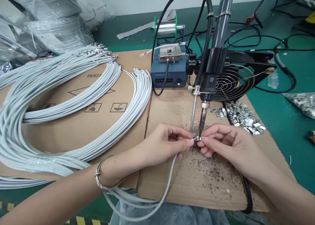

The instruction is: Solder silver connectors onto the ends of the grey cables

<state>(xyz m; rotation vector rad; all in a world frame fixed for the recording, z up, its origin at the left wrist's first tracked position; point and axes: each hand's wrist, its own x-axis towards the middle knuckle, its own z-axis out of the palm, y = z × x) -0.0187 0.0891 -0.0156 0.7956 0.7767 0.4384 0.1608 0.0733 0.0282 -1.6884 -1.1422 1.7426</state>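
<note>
My left hand (165,143) pinches the end of a thin grey cable (169,179) that loops down off the cardboard's front edge. My right hand (222,143) pinches a small metal connector shell (196,139) against that cable end. Both hands meet under the tip of a fixed soldering iron (203,115), which points down at the shell next to a thin solder feed tube (194,111). A metal bangle sits on my left wrist.
Bundles of grey cables (73,120) curve over the cardboard sheet (81,126) at left. A pile of metal shells (242,117) lies right of the iron. Behind stand a blue soldering station (168,72), a solder spool (167,27) and a black fan (242,75).
</note>
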